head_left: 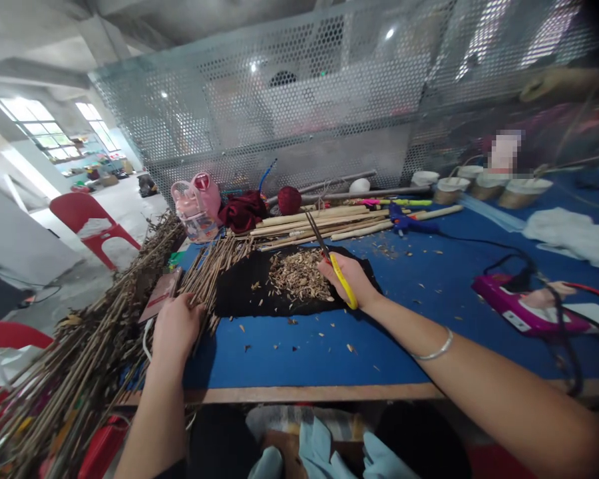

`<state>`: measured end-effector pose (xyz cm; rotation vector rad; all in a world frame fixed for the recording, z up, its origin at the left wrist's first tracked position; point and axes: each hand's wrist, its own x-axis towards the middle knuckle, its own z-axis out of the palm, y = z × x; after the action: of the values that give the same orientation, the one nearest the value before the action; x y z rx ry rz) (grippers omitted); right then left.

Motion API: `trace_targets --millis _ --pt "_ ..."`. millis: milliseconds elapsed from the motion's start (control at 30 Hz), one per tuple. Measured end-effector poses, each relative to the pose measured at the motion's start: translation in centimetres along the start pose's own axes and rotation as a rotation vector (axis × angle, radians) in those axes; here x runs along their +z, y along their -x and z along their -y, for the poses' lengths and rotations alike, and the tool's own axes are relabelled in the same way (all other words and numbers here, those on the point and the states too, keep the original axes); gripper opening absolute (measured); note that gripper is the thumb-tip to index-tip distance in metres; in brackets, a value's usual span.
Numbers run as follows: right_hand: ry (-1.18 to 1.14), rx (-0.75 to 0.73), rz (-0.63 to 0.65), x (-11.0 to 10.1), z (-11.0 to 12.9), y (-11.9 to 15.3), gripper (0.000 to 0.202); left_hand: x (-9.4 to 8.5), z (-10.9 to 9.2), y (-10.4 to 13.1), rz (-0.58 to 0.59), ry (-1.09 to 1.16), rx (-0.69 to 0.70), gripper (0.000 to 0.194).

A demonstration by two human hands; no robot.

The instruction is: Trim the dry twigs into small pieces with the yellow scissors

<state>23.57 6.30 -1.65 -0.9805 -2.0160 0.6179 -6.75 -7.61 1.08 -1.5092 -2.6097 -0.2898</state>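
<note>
Yellow-handled scissors (343, 283) are in my right hand (348, 279), their dark blades pointing up and away over a heap of small dry chips (299, 273). The heap lies on a black cloth (239, 286) on the blue table. At the cloth's left edge my left hand (177, 326) rests at a bundle of thin brown sticks (209, 266), fingers curled down; what is between them, if anything, is hidden. A pinkish flat object (160, 296) and a white cable lie beside that hand.
Long dry branches (74, 379) overhang the table's left side. Behind the cloth are pale sticks (314, 223), a blue glue gun (404, 221), dark red yarn (289, 199) and a pink bag (194, 199). A purple power strip (524, 309) with cables and several cups stand right.
</note>
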Motion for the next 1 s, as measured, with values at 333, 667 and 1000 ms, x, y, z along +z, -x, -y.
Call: trace_targets --millis 333,667,1000 --pt "-0.006 -0.002 0.015 0.2 -0.2 0.0 0.036 -0.5 -0.4 0.5 -0.268 0.235 -0.097 0.032" --pt "-0.040 0.007 0.029 0.2 0.0 0.1 0.037 1.7 -11.2 -2.1 -0.028 0.690 0.275 0.029" --pt "0.009 -0.015 0.056 0.2 -0.1 0.1 0.034 0.9 -6.5 -3.7 0.070 -0.072 -0.027 0.041"
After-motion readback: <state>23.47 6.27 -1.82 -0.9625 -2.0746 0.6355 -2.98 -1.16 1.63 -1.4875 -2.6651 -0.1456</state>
